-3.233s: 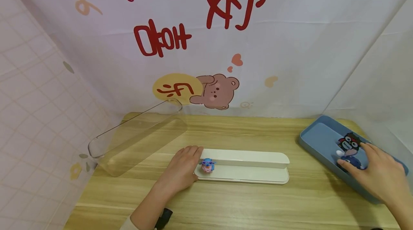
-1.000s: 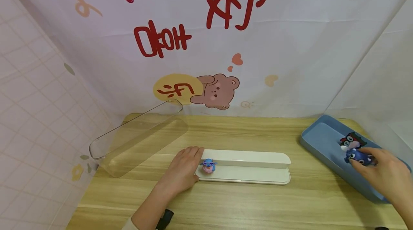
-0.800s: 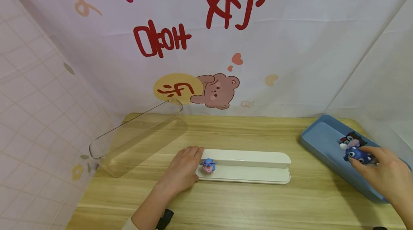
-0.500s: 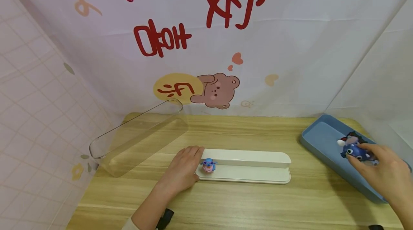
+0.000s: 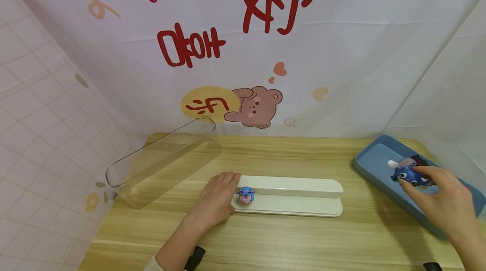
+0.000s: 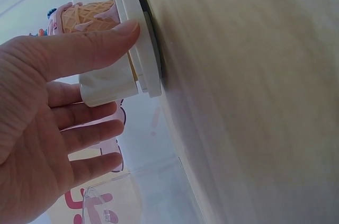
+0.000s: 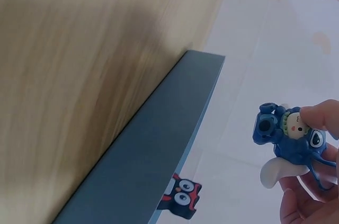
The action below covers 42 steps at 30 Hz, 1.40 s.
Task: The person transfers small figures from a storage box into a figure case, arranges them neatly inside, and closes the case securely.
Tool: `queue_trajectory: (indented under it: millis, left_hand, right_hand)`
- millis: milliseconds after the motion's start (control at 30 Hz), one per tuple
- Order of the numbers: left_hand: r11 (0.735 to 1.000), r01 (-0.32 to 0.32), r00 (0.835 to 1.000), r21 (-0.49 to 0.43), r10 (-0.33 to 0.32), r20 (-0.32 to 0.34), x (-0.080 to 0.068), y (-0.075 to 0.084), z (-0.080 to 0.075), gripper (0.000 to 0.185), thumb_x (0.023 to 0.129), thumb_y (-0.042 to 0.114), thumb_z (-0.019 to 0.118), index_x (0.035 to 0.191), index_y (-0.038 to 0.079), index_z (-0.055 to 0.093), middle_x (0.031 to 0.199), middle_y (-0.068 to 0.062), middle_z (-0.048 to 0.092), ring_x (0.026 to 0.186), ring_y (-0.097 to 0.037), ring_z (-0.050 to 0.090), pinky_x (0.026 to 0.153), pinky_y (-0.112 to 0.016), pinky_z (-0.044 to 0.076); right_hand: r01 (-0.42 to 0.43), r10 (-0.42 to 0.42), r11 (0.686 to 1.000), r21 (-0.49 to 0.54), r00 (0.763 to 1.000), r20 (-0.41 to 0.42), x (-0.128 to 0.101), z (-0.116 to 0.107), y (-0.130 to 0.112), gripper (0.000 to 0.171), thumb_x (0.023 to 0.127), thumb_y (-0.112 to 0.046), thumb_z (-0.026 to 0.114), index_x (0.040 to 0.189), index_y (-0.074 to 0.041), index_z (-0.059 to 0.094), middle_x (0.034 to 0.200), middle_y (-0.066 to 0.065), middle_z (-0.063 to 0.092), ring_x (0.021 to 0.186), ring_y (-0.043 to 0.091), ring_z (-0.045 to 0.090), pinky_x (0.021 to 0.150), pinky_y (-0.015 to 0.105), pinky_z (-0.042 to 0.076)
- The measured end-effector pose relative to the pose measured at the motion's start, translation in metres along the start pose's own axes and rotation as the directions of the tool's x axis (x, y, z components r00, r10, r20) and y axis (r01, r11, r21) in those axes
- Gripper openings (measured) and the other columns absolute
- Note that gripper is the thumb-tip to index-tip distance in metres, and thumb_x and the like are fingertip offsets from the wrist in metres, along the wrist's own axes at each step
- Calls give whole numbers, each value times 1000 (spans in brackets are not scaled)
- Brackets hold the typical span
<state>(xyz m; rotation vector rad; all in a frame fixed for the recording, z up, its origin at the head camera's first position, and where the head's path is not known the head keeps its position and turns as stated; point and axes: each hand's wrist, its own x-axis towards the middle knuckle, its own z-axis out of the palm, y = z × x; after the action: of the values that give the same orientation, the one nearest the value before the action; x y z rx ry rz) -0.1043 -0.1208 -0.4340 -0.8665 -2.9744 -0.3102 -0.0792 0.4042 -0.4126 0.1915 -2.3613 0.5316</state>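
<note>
In the head view my right hand (image 5: 446,199) pinches a dark blue toy figurine (image 5: 408,174) between thumb and fingers above the blue tray (image 5: 373,153). The right wrist view shows the figurine (image 7: 296,147) with a small pale face and a white ear-like part. My left hand (image 5: 214,199) grips the left end of a white two-step display stand (image 5: 292,207). Its thumb (image 6: 98,49) lies on the base edge in the left wrist view, the fingers behind the raised step. A small light-blue figurine with purple glasses (image 5: 246,195) stands on the lower step beside that hand.
An owl-like red and black piece (image 7: 183,197) lies in the tray, partly hidden in the head view. A transparent cover (image 5: 163,165) stands at the back left of the wooden table (image 5: 288,245). Printed cloth (image 5: 341,51) hangs behind.
My right hand has taken hold of the dark blue figurine in the tray, lifted it and shifted it slightly left. My left hand has stayed on the stand.
</note>
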Motion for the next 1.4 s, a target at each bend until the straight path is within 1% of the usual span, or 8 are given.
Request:
queue_trajectory:
  millis: [100,333,400,533,600,867,1000,1400]
  left_hand:
    - [1000,0,1000,1,0,-1,0,0,0,92,70,15,98,147,-3,52,141,-15,58,133,-33,54,112,-53,45]
    - [1000,-7,1000,8,7,-9,-1,-1,0,92,70,15,99,147,-3,52,139,-15,59,132,-32,55,111,-52,46]
    - [1000,-8,1000,7,8,-12,-1,-1,0,92,69,15,99,147,-2,52,139,-14,59,132,-32,55,111,-52,46]
    - [1000,-1,1000,6,1,-6,-1,0,0,93,69,14,98,148,-2,51,140,-14,58,133,-32,54,112,-52,45]
    - [1000,2,1000,4,-2,-2,-1,0,0,93,70,14,98,148,-2,51,141,-14,58,133,-32,54,112,-53,45]
    - [1000,7,1000,3,-7,-2,-1,-1,0,93,70,14,98,149,-1,50,141,-14,58,134,-32,54,113,-53,45]
    - [1000,2,1000,6,-2,-7,-1,0,0,93,69,14,98,148,-2,51,140,-14,59,133,-32,54,112,-53,45]
    - [1000,-3,1000,8,3,-8,-1,-1,1,92,70,15,98,148,-2,51,141,-14,58,133,-33,54,111,-52,46]
  right_hand:
    - [13,-12,1000,10,1000,-6,1,2,-7,46,79,-29,85,105,7,72,100,28,68,106,-27,33,69,16,35]
    - [61,-59,995,85,998,-26,6,7,-23,71,87,-58,73,106,10,71,96,19,66,104,-25,39,84,2,29]
    - [70,-67,992,106,997,-26,8,8,-28,64,86,-50,78,106,10,71,97,21,66,108,-24,41,88,1,29]
    - [63,-60,990,123,998,-24,9,10,-39,43,75,-16,85,107,9,71,103,29,67,120,-23,40,96,0,29]
    - [68,-65,989,134,997,-29,9,11,-44,42,75,-15,86,108,8,72,104,30,67,122,-21,41,98,1,29]
    - [138,-136,974,181,990,-21,14,17,-57,65,89,-52,74,107,11,72,97,22,69,106,-18,47,90,4,34]
    - [144,-134,969,202,989,-63,15,23,-65,78,90,-67,66,106,8,73,98,18,70,108,-17,49,97,6,36]
    - [143,-135,962,234,990,-49,13,38,-84,77,92,-68,63,107,7,72,103,22,69,108,-16,50,90,2,36]
